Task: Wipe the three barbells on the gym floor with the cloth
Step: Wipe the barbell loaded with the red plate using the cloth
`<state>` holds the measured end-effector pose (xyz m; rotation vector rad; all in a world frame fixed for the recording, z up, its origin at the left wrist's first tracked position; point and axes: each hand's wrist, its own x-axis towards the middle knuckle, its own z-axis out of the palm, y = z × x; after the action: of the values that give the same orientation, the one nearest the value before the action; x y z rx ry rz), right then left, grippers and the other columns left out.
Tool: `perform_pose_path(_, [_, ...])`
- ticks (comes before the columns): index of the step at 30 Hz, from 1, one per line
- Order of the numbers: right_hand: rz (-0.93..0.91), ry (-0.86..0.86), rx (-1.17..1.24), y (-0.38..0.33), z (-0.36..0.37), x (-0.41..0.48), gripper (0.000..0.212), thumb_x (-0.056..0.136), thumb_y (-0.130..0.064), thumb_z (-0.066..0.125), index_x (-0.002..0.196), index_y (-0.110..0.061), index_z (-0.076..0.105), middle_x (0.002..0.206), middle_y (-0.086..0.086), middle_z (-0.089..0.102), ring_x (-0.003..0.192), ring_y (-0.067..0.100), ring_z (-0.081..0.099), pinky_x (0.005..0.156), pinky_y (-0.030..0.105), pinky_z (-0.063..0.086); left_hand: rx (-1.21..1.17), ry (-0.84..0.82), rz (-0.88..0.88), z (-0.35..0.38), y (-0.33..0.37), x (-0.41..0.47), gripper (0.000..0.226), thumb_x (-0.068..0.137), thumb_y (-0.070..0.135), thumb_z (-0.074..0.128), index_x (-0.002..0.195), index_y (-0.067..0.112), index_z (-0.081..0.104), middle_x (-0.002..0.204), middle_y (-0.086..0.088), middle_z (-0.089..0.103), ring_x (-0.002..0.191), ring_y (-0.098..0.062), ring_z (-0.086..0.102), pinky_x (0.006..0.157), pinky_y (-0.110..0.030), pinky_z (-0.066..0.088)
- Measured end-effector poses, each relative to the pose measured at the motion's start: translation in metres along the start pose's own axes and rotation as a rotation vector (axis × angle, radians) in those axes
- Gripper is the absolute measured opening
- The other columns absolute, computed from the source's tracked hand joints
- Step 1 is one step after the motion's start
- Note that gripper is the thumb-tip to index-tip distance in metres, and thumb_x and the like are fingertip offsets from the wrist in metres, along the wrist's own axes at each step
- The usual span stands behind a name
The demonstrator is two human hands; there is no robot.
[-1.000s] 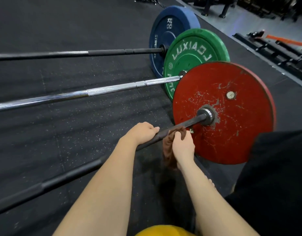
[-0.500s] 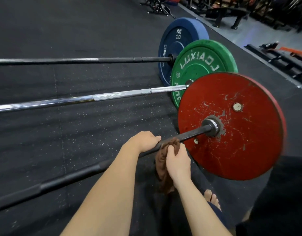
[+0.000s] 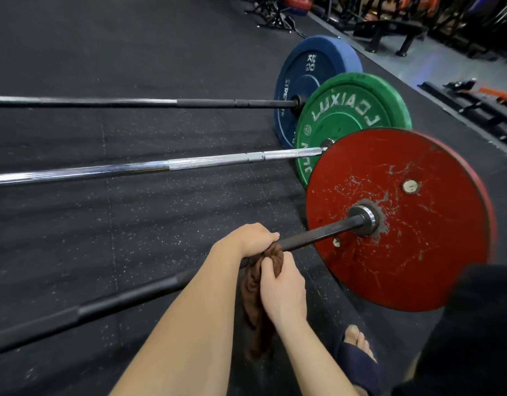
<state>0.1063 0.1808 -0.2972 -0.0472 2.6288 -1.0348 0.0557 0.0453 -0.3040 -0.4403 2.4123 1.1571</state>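
Fingers: left hand [image 3: 246,240] curls over dark bar [image 3: 318,234]; right hand [image 3: 283,292] pinches cloth [image 3: 253,310], lower centre.
Advice: wrap cloth round, slide.

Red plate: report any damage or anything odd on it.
The red plate is worn: white scratches cross its face, and paint has chipped away in a ragged grey patch around the collar. It stands upright, not askew.

On the floor [image 3: 161,224], far barbell [image 3: 132,102] behind middle barbell [image 3: 132,168], nearest barbell [image 3: 318,232] in front, cloth [image 3: 251,304] hanging from the nearest.
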Motion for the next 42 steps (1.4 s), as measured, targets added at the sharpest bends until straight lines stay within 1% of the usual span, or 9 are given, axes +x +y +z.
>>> perform_pose_path(3, [0.041,0.089,-0.011,0.004,-0.008,0.012,0.018,0.102,-0.044,0.043,0.102,-0.028,0.052,0.102,-0.003,0.063,0.095,0.019,0.063,0.091,0.042,0.052,0.029,-0.018,0.052,-0.003,0.000,-0.008,0.050,0.110,0.044,0.033,0.122,0.012,0.069,0.140,-0.007,0.060,0.130,-0.027,0.052,0.106,-0.040,0.037])
perform_pose_path(10, [0.112,0.160,0.108,0.004,0.000,0.013,0.018,0.104,-0.042,0.041,0.108,-0.027,0.049,0.108,0.000,0.063,0.095,0.021,0.058,0.089,0.039,0.046,0.145,0.071,0.076,-0.009,-0.026,-0.025,0.049,0.107,0.056,0.032,0.072,0.028,0.054,0.091,0.003,0.062,0.099,-0.024,0.058,0.093,-0.040,0.046])
perform_pose_path(14, [0.083,0.107,0.119,0.002,0.016,-0.001,0.016,0.103,-0.040,0.043,0.107,-0.026,0.049,0.102,-0.004,0.060,0.090,0.018,0.055,0.080,0.034,0.043,0.251,0.089,0.086,-0.005,-0.020,-0.042,0.051,0.110,0.050,0.024,0.069,0.029,0.045,0.099,-0.002,0.067,0.103,-0.029,0.060,0.094,-0.042,0.046])
perform_pose_path(19, [0.056,0.130,0.079,0.005,0.010,0.006,0.019,0.102,-0.041,0.045,0.105,-0.024,0.052,0.103,-0.001,0.063,0.085,0.018,0.059,0.077,0.035,0.046,0.379,0.016,0.139,-0.016,-0.027,-0.058,0.046,0.110,0.048,0.026,0.106,0.021,0.062,0.114,-0.006,0.068,0.107,-0.030,0.060,0.090,-0.039,0.046])
perform_pose_path(24, [0.061,0.155,0.068,0.001,0.015,0.002,0.024,0.102,-0.043,0.043,0.110,-0.022,0.051,0.108,0.001,0.063,0.091,0.023,0.062,0.081,0.038,0.049,0.390,0.017,0.211,-0.027,-0.063,-0.074,0.047,0.107,0.059,0.029,0.143,0.041,0.052,0.139,0.012,0.063,0.124,-0.019,0.058,0.102,-0.037,0.047])
perform_pose_path(31, [0.003,0.093,0.036,0.000,0.025,-0.011,0.017,0.105,-0.039,0.044,0.109,-0.024,0.050,0.099,-0.006,0.061,0.080,0.001,0.054,0.063,0.017,0.037,0.133,-0.016,0.250,-0.021,-0.080,-0.070,0.036,0.108,0.055,0.031,0.118,0.042,0.063,0.118,0.019,0.069,0.108,-0.009,0.060,0.103,-0.035,0.043])
perform_pose_path(34, [-0.013,0.086,0.007,0.000,0.018,-0.008,0.017,0.104,-0.040,0.044,0.105,-0.024,0.051,0.098,-0.005,0.061,0.083,0.007,0.057,0.073,0.029,0.042,0.140,-0.057,0.247,-0.022,-0.079,-0.068,0.038,0.109,0.053,0.029,0.121,0.036,0.061,0.121,0.012,0.067,0.109,-0.014,0.057,0.101,-0.035,0.041])
perform_pose_path(38, [0.056,0.191,0.063,-0.002,0.002,0.009,0.021,0.103,-0.043,0.042,0.109,-0.024,0.048,0.109,0.003,0.062,0.099,0.026,0.062,0.092,0.047,0.051,0.177,-0.046,0.214,-0.019,-0.082,-0.063,0.034,0.108,0.056,0.024,0.093,0.041,0.051,0.093,0.013,0.061,0.093,-0.017,0.052,0.094,-0.041,0.042])
perform_pose_path(42, [0.025,0.150,0.018,-0.005,0.007,0.001,0.021,0.104,-0.042,0.041,0.111,-0.023,0.048,0.110,0.003,0.063,0.097,0.024,0.062,0.090,0.041,0.049,0.168,-0.031,0.232,-0.018,-0.083,-0.062,0.029,0.108,0.055,0.024,0.092,0.047,0.047,0.098,0.017,0.060,0.096,-0.015,0.051,0.095,-0.040,0.041])
